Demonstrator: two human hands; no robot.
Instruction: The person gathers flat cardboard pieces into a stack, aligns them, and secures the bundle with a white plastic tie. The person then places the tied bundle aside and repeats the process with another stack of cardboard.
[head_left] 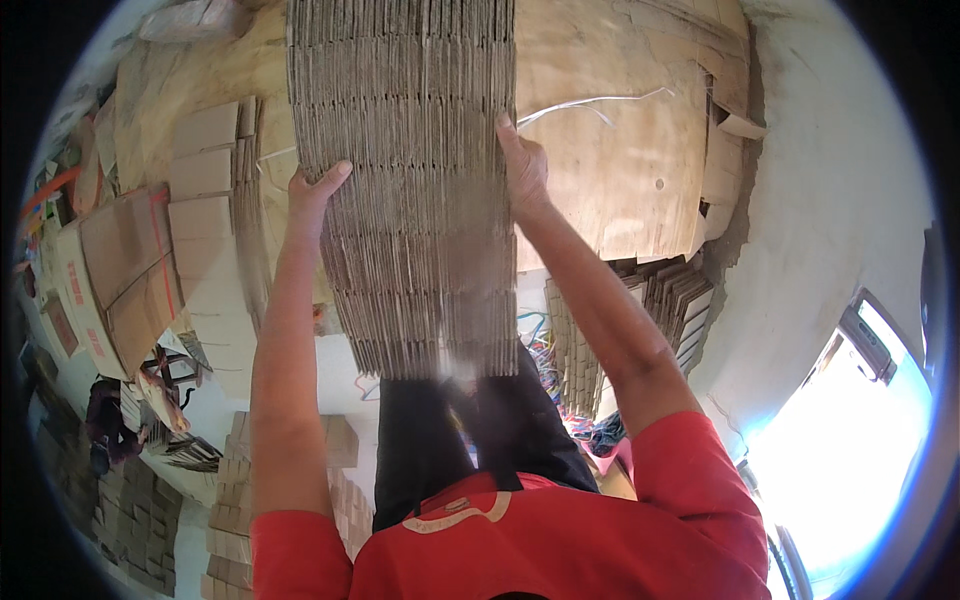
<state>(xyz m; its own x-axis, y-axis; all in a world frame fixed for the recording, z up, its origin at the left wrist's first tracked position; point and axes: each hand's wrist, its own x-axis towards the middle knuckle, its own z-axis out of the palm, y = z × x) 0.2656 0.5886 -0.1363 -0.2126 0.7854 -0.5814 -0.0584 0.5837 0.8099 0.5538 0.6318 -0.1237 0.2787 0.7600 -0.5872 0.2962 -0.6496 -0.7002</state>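
A long stack of flattened cardboard boxes (410, 200) stands on edge in front of me, its packed brown edges facing up. It reaches from the far side of the wooden table (610, 170) to just above my legs, past the table's near edge. My left hand (318, 188) clasps the stack's left side, thumb on top and the other fingers mostly hidden. On the right side my right hand (523, 165) presses against it with the thumb pointing away from me. A thin white strap (590, 102) sticks out from the stack on both sides.
Folded cardboard pieces (205, 165) stand on the table's left. A large carton (125, 280) is beyond them. More cardboard stacks (235, 500) are at the lower left, and others (675, 295) lean below the table's right edge. Tangled coloured straps (545, 350) lie beneath. Another person (110, 425) is far left.
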